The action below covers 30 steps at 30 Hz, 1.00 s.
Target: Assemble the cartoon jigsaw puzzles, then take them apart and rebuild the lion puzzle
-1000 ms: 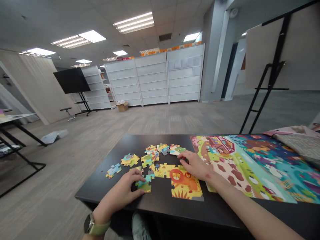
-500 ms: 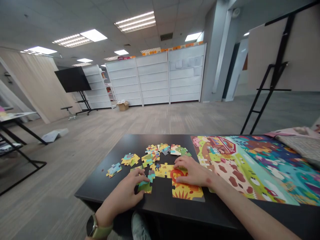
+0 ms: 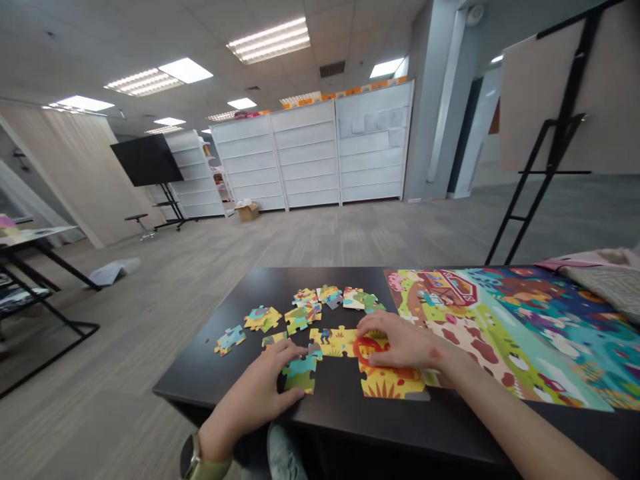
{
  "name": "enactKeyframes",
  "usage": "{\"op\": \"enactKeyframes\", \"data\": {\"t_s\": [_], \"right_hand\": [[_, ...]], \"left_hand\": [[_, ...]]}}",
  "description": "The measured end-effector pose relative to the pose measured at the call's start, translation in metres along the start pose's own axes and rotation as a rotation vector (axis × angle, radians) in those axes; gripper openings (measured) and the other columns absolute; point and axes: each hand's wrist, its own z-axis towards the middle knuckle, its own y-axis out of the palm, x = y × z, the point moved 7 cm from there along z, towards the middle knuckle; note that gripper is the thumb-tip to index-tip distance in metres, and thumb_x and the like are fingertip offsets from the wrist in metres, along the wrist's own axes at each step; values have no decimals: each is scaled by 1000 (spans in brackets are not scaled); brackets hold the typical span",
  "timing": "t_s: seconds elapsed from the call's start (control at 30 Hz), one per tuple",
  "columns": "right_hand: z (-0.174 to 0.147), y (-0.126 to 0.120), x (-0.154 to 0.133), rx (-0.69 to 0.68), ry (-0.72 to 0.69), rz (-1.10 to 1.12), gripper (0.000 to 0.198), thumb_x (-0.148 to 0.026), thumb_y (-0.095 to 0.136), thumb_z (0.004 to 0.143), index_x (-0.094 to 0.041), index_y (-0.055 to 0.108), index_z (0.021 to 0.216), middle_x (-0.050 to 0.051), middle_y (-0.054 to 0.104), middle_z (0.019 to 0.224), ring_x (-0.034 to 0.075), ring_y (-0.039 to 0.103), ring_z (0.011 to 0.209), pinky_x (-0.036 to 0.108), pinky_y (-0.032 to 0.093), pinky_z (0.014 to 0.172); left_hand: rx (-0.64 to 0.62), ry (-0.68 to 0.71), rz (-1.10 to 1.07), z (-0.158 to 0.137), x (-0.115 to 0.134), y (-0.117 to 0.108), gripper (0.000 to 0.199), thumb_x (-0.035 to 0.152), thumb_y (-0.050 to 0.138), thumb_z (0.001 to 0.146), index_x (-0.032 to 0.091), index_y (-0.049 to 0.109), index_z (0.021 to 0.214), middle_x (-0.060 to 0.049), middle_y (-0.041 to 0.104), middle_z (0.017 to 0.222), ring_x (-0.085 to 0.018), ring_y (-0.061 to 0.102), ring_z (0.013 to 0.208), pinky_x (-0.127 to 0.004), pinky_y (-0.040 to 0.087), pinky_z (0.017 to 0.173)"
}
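My left hand (image 3: 265, 383) has its fingers and thumb on either side of a green and blue jigsaw piece (image 3: 303, 380) near the front edge of the black table. Over a yellow lion section (image 3: 387, 385) of the puzzle lies my right hand (image 3: 400, 341), thumb and fingers gripping it and covering part of the lion. A yellow strip of pieces (image 3: 336, 341) with a small figure spans between the two hands. It meets the lion section on the right; whether it locks to the green and blue piece on the left I cannot tell. Dark tabletop shows below the strip.
Loose jigsaw pieces (image 3: 303, 308) lie in small overlapping clusters behind the hands, with more (image 3: 230, 340) toward the left edge. A colourful picture sheet (image 3: 505, 340) with a cow covers the table's right side. A patterned cloth item (image 3: 607, 283) sits at the far right.
Both hands have shifted slightly right, and the lion section, yellow strip and green and blue piece have slid right with them. The view has also moved a little.
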Motion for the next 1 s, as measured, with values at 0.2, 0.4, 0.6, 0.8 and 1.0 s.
{"op": "enactKeyframes", "data": {"t_s": [0.2, 0.4, 0.6, 0.8, 1.0], "right_hand": [[0, 0, -3, 34, -24, -38, 33, -33, 71, 75, -21, 72, 105, 9, 70, 116, 29, 63, 110, 40, 47, 100], [5, 3, 0, 99, -1, -74, 23, -33, 55, 90, -20, 69, 102, 8, 70, 105, 24, 64, 98, 38, 48, 90], [6, 1, -3, 115, 16, -87, 20, -29, 55, 90, -21, 69, 101, 8, 71, 103, 24, 64, 97, 36, 47, 89], [8, 3, 8, 170, 20, -79, 23, -17, 50, 89, -22, 69, 101, 7, 70, 105, 23, 64, 100, 36, 48, 91], [13, 8, 22, 228, 30, -78, 37, -2, 43, 78, -21, 68, 98, 7, 69, 103, 22, 63, 100, 36, 48, 91]], "left_hand": [[63, -29, 9, -2, -10, -5, 68, 37, 79, 78, 31, 53, 140, -9, 51, 146, -33, 44, 138, -48, 35, 117], [45, -32, 3, 2, -6, 0, 66, 37, 80, 76, 31, 55, 137, -8, 57, 139, -31, 51, 131, -45, 38, 114], [4, -78, -12, -1, -17, -5, 44, 35, 81, 73, 27, 68, 115, -8, 58, 134, -30, 52, 127, -41, 39, 112], [105, -45, 6, 8, -23, -20, 31, 33, 67, 85, 24, 66, 115, -8, 63, 120, -26, 60, 113, -38, 48, 99], [339, -42, 113, 47, -33, -26, 35, 20, 63, 84, 19, 64, 119, -10, 65, 121, -28, 59, 116, -43, 44, 103]]}}
